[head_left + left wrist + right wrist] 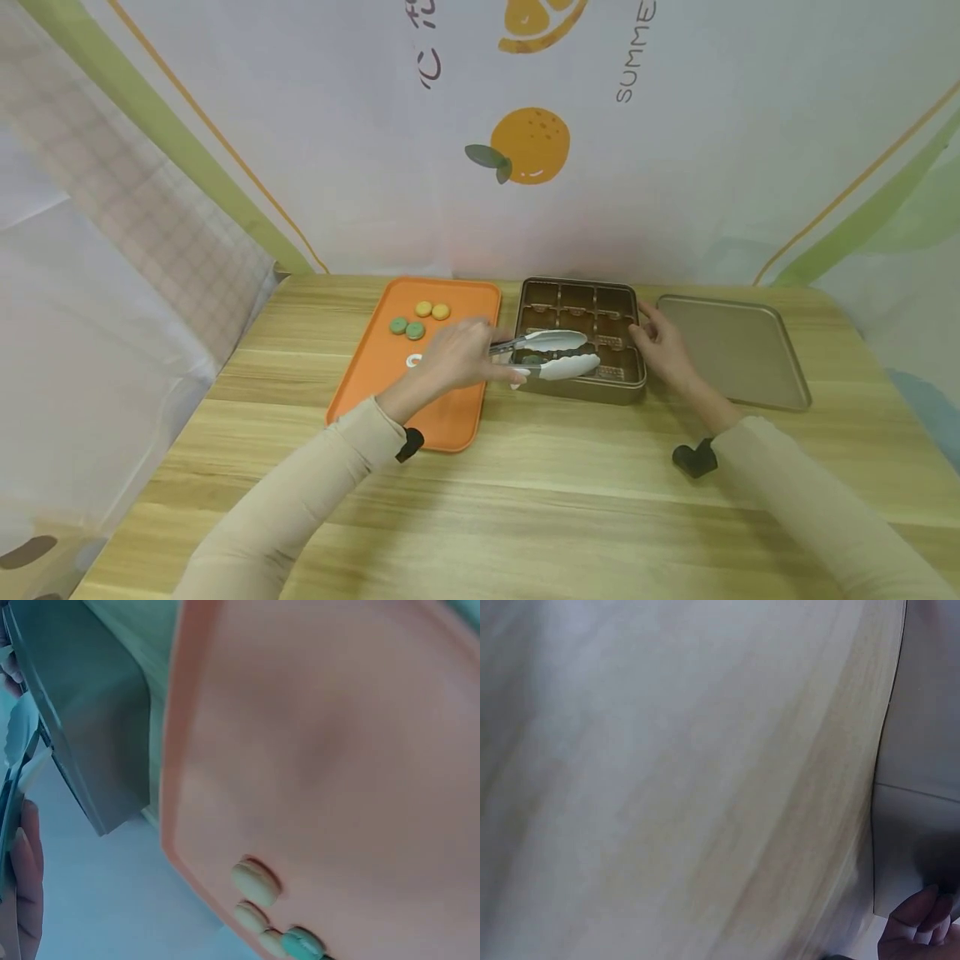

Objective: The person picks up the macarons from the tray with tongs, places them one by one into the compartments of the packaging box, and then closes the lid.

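My left hand (465,357) holds a pair of tongs (557,340) with metal arms and white scalloped tips. Its tips are spread apart above a brown baking pan (581,389) split into several square compartments. A dark green round piece (531,360) shows partly in the pan's near-left compartment, beneath the tongs. At the pan's right side, my right hand (663,350) grips the rim and wall with thumb and fingers. Left of the pan, an orange tray (450,425) bears yellow macarons (432,310), green macarons (407,328) and a pale one (414,360) partly behind my left hand.
A flat bronze-coloured tray (738,354) lies right of the pan, close to my right forearm. All of it stands on a wood-grain table (480,517). Behind the table's far edge hangs a white cloth (360,183) with printed oranges.
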Tool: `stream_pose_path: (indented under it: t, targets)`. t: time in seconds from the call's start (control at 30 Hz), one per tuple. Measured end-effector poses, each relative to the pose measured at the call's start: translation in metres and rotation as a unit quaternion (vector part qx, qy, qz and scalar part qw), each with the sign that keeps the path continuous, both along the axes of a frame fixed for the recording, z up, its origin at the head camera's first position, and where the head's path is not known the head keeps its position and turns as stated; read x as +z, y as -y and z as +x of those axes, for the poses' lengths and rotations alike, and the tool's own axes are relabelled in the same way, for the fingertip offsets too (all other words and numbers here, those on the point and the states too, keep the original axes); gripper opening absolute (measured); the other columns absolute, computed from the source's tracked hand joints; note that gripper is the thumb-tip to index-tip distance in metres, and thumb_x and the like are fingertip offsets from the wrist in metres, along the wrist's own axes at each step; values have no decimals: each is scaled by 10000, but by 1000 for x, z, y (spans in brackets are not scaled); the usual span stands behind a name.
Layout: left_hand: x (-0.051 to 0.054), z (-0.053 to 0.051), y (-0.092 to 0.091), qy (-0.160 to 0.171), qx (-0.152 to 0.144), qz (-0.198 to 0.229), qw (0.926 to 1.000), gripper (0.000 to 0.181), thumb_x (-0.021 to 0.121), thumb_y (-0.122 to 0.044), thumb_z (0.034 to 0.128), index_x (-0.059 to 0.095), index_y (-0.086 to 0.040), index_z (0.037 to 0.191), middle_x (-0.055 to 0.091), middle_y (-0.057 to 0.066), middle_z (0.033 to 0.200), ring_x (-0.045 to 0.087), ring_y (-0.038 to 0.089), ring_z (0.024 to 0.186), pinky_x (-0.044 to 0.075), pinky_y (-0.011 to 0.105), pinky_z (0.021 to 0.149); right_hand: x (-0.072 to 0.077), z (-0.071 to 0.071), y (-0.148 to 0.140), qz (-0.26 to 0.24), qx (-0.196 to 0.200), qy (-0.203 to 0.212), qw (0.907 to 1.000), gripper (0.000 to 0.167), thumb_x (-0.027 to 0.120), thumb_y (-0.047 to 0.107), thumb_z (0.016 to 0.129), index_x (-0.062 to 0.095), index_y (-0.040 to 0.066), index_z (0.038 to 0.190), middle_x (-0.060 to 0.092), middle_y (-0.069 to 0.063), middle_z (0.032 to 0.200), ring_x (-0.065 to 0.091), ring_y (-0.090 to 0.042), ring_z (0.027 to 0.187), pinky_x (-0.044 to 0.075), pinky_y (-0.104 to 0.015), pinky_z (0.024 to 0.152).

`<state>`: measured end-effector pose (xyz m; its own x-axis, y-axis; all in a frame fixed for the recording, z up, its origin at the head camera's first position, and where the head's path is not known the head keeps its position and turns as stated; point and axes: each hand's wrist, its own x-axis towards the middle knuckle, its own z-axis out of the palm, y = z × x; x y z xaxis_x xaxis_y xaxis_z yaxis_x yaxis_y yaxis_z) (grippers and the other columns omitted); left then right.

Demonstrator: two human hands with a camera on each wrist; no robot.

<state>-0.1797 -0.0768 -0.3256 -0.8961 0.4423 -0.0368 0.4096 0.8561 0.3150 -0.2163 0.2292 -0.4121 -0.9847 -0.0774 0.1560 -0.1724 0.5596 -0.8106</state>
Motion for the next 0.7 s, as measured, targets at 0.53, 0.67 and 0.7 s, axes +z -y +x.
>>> stream_pose_path:
  t: [0.53, 0.67, 0.7]
  targets:
    - [-10, 31, 88, -38, 1078, 823, 9908, 674, 793, -477, 694, 617, -166, 1265, 547, 56, 944, 410, 159, 627, 331, 274, 497, 1, 1, 0, 130, -49, 40, 9999, 516, 445, 179, 991, 308, -41, 1438, 538, -133, 831, 454, -65, 663, 407, -233, 604]
    - [-14, 36, 126, -170, 1372, 714, 9878, 707, 781, -473, 712, 595, -99, 1282, 579, 114, 933, 410, 172, 623, 334, 281, 514, 0, 1, 0, 146, -82, -27, 9999, 508, 450, 164, 987, 322, -58, 1425, 551, -147, 833, 459, -56, 673, 407, -226, 618]
    - [-14, 37, 135, -177, 1436, 713, 9869, 713, 781, -465, 716, 591, -76, 1282, 575, 118, 912, 408, 175, 630, 336, 283, 525, 0, 1, 0, 150, -86, -23, 9998, 509, 449, 167, 987, 322, -59, 1425, 557, -155, 843, 463, -53, 681, 409, -221, 625]
